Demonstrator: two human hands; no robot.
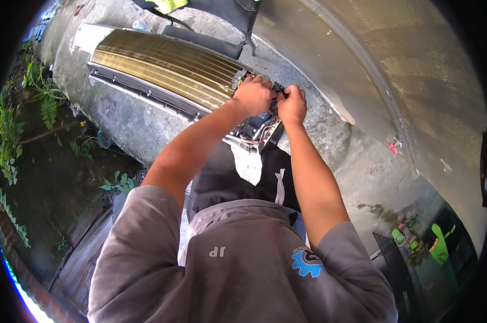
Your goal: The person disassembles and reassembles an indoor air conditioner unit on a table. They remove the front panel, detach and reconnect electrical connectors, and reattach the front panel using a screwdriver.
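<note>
An opened air conditioner indoor unit (162, 59) lies lengthwise in front of me, its long gold-coloured finned coil facing up and a dark housing along the near side. At its right end are bundled wires (262, 129) and dark electrical parts. My left hand (251, 96) is curled over this end, fingers bent, with what they hold hidden. Beside it, my right hand (292, 105) pinches at a small dark part (278, 89) among the wiring, too small to name clearly. A torn white sheet (247, 167) lies on my dark trousers, just below the unit's end.
A black chair (227, 16) with yellow-green cloth stands beyond the unit on the concrete ground (109, 113). A beige wall (394, 64) rises at the right. Plants (9, 140) grow at the left. Green pots (398, 237) and a dark rack stand at the lower right.
</note>
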